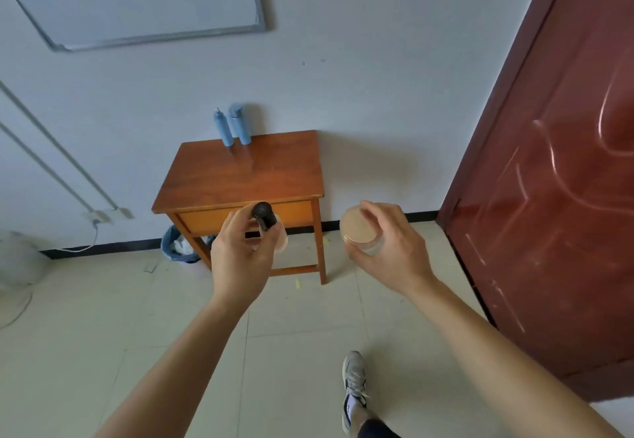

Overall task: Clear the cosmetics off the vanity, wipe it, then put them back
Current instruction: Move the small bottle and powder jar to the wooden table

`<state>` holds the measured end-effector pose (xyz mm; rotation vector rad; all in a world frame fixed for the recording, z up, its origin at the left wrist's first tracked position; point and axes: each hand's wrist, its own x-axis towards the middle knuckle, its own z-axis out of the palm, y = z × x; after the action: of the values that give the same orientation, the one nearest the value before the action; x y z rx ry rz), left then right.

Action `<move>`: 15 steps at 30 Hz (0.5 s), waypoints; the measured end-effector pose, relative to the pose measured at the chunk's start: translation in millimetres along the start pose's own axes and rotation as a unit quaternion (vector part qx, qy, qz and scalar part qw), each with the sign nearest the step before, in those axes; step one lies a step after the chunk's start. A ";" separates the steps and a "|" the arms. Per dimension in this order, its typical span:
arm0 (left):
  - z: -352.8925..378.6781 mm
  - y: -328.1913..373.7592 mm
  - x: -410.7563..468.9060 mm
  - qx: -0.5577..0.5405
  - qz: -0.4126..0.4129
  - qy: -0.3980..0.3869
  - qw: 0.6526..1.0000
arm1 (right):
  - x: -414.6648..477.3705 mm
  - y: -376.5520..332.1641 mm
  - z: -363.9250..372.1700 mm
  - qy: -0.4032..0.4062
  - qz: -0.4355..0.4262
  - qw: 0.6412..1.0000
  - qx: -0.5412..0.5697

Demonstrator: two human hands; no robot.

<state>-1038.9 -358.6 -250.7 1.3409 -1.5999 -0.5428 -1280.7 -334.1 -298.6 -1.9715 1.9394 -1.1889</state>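
Note:
The small wooden vanity (240, 177) stands against the white wall ahead of me. Two tall blue bottles (233, 127) stand upright side by side at its back edge. My left hand (243, 256) is raised in front of the vanity's drawer and grips a black-capped bottle (264, 215) together with a pale jar (279, 237) partly hidden behind my fingers. My right hand (387, 245), to the right of the vanity, holds a round clear jar with a beige lid (358, 230), fingers curled round it.
A dark red door (549, 163) fills the right side. A blue-lined waste bin (178, 245) sits on the tiled floor under the vanity's left side. A white fan base and cable (20, 266) stand at far left. My shoe (353, 389) is on the floor below.

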 end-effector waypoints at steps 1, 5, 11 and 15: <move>8.2 -6.1 21.2 0.009 0.001 0.006 1.000 | 22.3 7.3 11.0 -0.006 -0.003 1.000 0.002; 36.0 -16.6 115.0 0.034 -0.009 0.005 0.999 | 117.4 29.7 46.2 -0.038 0.000 0.999 0.017; 54.1 -30.4 237.5 0.052 -0.028 0.035 0.998 | 250.1 41.8 99.7 -0.083 -0.039 0.996 0.023; 60.8 -56.8 290.8 0.043 -0.037 0.059 0.997 | 312.9 44.0 143.1 -0.115 -0.058 0.991 0.024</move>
<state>-1048.8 -658.9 -215.2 1.4732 -1.4956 -0.4346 -1272.5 -680.7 -287.3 -2.1148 1.6911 -0.9709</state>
